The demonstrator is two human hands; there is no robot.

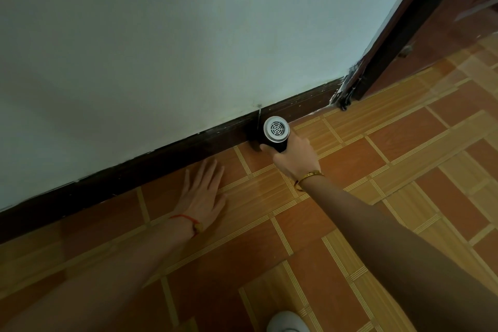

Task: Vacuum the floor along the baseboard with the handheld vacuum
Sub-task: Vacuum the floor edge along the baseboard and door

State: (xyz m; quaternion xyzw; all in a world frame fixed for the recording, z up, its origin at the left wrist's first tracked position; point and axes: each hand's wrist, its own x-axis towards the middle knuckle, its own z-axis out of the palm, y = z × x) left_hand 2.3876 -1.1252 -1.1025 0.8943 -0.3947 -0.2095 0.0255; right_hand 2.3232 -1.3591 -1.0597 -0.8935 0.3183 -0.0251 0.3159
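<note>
Left hand (200, 191) flat on floor (404, 159) beside baseboard (161, 159), near vacuum (275, 133).

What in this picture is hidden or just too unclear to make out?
- Nozzle of the handheld vacuum, head view: its own body and the right hand hide it, so contact with the floor or baseboard cannot be told.
- White object: cut off by the bottom edge, unidentifiable.
- Dust on the floor: too small and dim.
- Left hand's palm: flat on the floor, hidden.
</note>
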